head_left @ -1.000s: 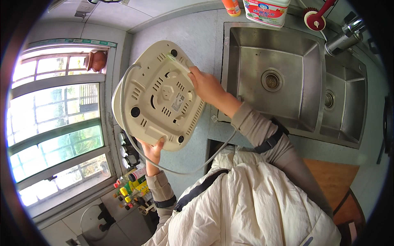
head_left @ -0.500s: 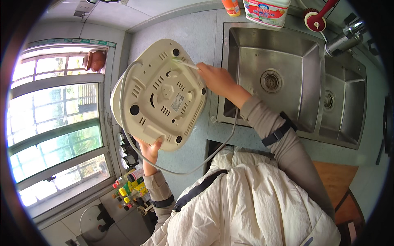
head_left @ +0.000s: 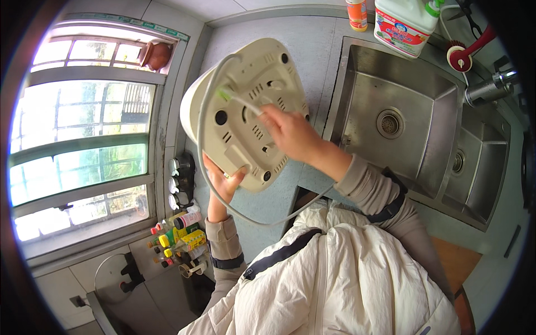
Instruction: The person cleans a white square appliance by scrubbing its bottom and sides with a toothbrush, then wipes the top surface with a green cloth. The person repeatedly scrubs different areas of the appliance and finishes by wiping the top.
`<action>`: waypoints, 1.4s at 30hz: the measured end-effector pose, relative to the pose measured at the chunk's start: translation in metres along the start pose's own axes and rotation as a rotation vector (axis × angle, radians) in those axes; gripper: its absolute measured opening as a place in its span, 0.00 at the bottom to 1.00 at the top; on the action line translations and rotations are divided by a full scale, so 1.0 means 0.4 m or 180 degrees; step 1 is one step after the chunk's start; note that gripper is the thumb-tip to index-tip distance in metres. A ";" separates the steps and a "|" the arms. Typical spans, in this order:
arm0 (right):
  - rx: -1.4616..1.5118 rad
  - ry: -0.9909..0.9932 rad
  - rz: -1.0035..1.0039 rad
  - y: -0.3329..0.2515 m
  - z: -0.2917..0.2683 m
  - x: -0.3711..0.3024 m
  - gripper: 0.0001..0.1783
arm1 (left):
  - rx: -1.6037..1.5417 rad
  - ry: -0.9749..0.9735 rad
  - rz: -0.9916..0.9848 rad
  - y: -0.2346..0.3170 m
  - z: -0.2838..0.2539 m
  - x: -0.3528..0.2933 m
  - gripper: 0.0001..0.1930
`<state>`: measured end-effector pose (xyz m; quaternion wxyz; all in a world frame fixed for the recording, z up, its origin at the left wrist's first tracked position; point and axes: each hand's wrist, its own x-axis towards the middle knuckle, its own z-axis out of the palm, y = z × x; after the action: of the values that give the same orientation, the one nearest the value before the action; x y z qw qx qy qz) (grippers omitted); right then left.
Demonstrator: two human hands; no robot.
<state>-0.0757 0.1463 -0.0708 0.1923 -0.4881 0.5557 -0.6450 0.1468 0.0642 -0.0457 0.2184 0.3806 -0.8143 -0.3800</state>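
A cream appliance (head_left: pixel 252 163), tilted with its underside toward me, is held up over the counter. Vent slots, black round feet and a pale label mark that underside. My left hand (head_left: pixel 224 181) grips its lower edge, thumb on the underside. My right hand (head_left: pixel 293 134) is closed around the thin white handle of a small brush (head_left: pixel 241 100), which looks like a toothbrush. Its green bristles, blurred by motion, are at the underside near the left edge, above a black foot. A grey power cord (head_left: pixel 204 151) loops from the appliance's top edge down past my left wrist and under my right forearm.
To the right is a double steel sink (head_left: pixel 413 106) with a faucet (head_left: pixel 491 89). Behind it stand a white jug (head_left: pixel 403 30), an orange bottle (head_left: pixel 357 14) and a red-handled brush (head_left: pixel 462 57). Several sauce bottles (head_left: pixel 181 240) and black-based jars (head_left: pixel 181 181) stand at left below the window.
My right hand has moved the brush across the underside from near the upper foot toward the left edge. The whole view has shifted, and the appliance is tilted a little differently.
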 end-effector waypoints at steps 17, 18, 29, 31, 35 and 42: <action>-0.0472 -0.0104 0.0224 -0.116 0.061 -0.072 0.09 | -0.0147 0.0202 -0.0070 0.114 0.031 0.014 0.44; -0.0360 0.0073 0.0051 -0.121 0.064 -0.071 0.09 | -0.0249 0.0154 -0.0145 0.115 0.032 0.014 0.44; -0.0120 0.0046 0.0301 -0.161 0.094 -0.091 0.09 | -0.0153 0.0354 -0.0196 0.090 0.048 -0.005 0.41; -0.0177 -0.0143 0.0415 -0.164 0.097 -0.092 0.10 | 0.0015 0.0206 -0.0079 0.095 0.045 -0.007 0.43; -0.0032 -0.0158 0.0395 -0.152 0.096 -0.091 0.10 | -0.0248 0.0365 -0.0288 0.109 0.053 -0.011 0.39; -0.0136 -0.0134 0.0312 -0.116 0.084 -0.104 0.09 | -0.0265 0.0150 -0.0104 0.106 0.036 -0.005 0.39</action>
<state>-0.0150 0.1756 -0.0494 0.2249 -0.4777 0.5884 -0.6123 0.1196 0.0902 -0.0213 0.2469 0.3933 -0.7861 -0.4079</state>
